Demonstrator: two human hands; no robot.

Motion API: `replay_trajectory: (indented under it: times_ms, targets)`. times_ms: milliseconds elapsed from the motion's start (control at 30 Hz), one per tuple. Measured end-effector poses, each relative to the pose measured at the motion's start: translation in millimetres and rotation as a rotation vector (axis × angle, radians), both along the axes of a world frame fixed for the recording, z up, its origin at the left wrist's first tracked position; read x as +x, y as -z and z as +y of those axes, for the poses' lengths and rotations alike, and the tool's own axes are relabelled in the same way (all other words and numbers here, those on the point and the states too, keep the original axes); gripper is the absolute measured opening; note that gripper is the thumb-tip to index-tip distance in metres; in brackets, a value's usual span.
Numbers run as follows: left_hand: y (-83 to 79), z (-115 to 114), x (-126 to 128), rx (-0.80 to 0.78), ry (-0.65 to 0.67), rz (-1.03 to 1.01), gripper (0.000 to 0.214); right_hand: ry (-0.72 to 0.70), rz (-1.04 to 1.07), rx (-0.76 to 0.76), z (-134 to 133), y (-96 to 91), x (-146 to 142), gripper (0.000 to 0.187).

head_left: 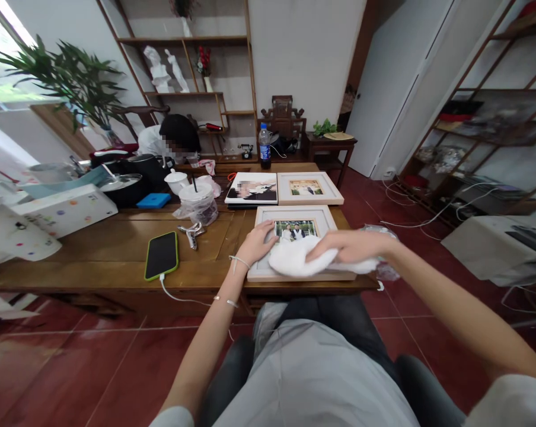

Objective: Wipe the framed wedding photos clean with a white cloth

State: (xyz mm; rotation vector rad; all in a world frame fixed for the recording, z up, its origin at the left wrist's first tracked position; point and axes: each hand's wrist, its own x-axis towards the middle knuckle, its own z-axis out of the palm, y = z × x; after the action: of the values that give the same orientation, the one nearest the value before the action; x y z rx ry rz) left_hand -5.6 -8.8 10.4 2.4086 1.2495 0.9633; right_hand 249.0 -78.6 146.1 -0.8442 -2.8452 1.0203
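Shirt at six o'clock; right hand grips cloth, left hand lies flat on frame, which hard rubbing could dislodge.

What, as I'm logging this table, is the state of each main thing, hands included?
Near frame: lying flat
White cloth: bunched
Left hand: resting on that frame
Right hand: gripping that cloth
Far frame: lying flat
Phone: screen dark, cable plugged in
Bottle: capped, upright
Drink cup: upright, straw in
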Motion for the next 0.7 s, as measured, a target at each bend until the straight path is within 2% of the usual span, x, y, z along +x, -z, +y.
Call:
replay_trajectory:
  times_ms: [67,133,200,267,300,367,467,500,567,700]
  targets:
    - [2.6,2,-1,0.009,0.006,0.001,0.039,0.222,0.096,-0.041,24,-0.7,18,0.034]
    - [4.5,3,-1,0.011,0.004,-0.001,0.038,0.518,0.269,0.035,51,5.3,27,0.039]
    - [5.6,3,-1,0.007,-0.009,-0.001,0.038,0.841,0.474,0.284,74,13.5,22,0.047]
    - [6.2,3,-2,-0.001,-0.019,-0.003,0.039,0.989,0.581,0.577,89,21.2,4,0.052]
    - [6.3,3,-2,-0.005,-0.021,-0.002,0.040,0.968,0.571,0.700,93,24.6,-9,0.055]
    - [6.1,3,-2,-0.005,-0.019,0.002,0.040,0.757,0.427,0.859,96,31.7,-36,0.061]
    - [5.0,3,-2,-0.014,-0.019,0.002,0.038,0.293,0.065,0.886,96,45.2,-70,0.064]
    - [4.4,3,-2,-0.021,-0.026,-0.002,0.036,0.197,-0.035,0.858,96,50.1,-77,0.063]
    - [2.8,3,-2,-0.029,-0.042,-0.011,0.034,0.143,-0.155,0.796,96,58.6,-83,0.059]
    - [0.3,1,-1,-0.004,0.014,-0.025,0.036,0.235,-0.225,0.761,93,63.4,-63,0.053]
